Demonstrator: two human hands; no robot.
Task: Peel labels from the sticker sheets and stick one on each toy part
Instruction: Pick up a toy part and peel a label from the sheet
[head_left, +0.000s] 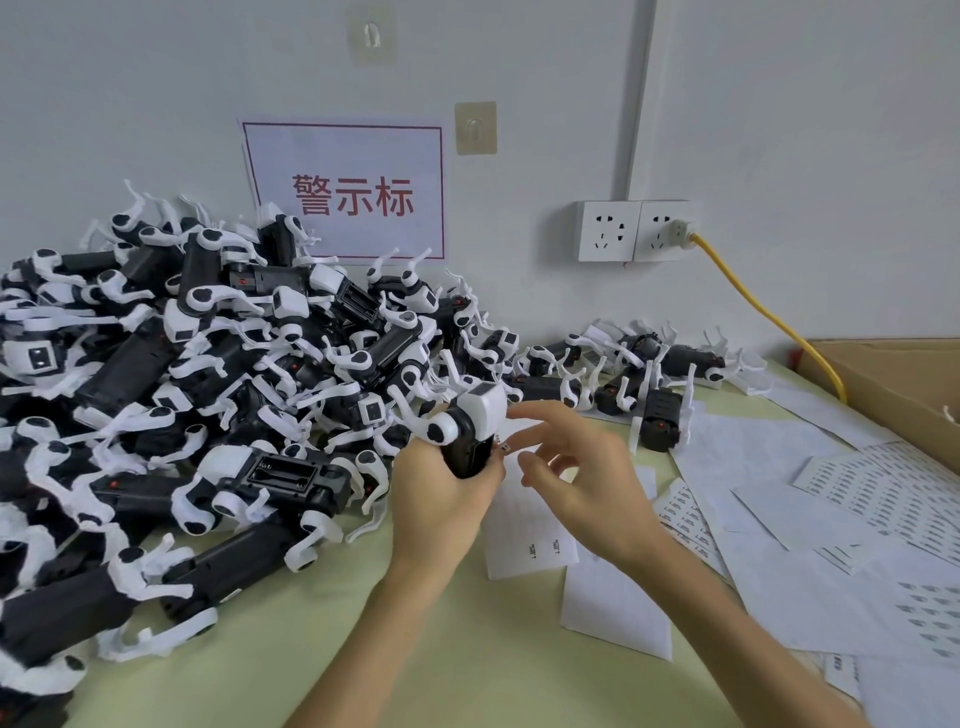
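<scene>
Head view: our left hand (441, 499) grips a black-and-white toy part (480, 415). Our right hand (576, 478) hovers beside it, fingers spread.

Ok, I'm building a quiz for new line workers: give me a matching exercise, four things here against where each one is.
Things:
1 held toy part
2 yellow cable
3 cardboard box
4 red-bordered sign

Places:
A on the wall
B at the right edge of the table
C in the left hand
D plugged into a socket

Pairs: 1-C, 2-D, 3-B, 4-A
</scene>
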